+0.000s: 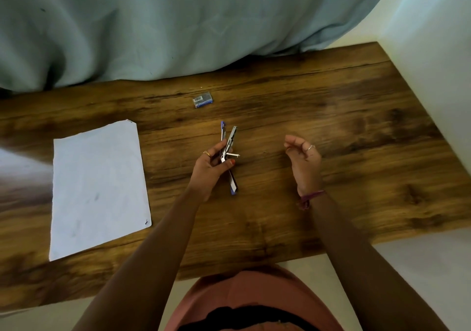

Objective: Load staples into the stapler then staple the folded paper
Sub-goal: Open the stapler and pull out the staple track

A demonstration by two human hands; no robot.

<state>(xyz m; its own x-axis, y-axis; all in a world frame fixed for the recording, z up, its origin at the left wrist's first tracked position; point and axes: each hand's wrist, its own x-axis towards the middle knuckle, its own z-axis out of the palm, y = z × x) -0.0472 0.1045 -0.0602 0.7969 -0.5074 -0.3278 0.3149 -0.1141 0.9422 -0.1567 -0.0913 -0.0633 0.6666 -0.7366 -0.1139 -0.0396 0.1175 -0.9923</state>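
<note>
Wooden and dark-grained, the table [293, 96] carries everything in view. Over its middle the left hand [207, 170] holds the stapler [229, 152], with fingers and thumb curled around the hinge end. The stapler is swung open: its blue top arm and its metal staple channel fan out toward the far side, while the blue base points back toward the person. A thin metal piece sticks out to the right at the hinge. A gold ring sits on one finger of this hand.

To the right, well apart from the stapler, the right hand [302, 158] hovers above the table with its fingers loosely curled and the thumb close to the fingertips. Whether it pinches something small between them I cannot tell. It wears a silver ring, and a purple thread band [309, 198] circles the wrist.

A small box of staples [203, 100] lies flat on the table on the far side of the stapler, touching nothing else. The white paper [99, 188] lies flat on the left part of the table, near the left hand but apart from it. A pale blue cloth [153, 24] hangs along the far edge.
</note>
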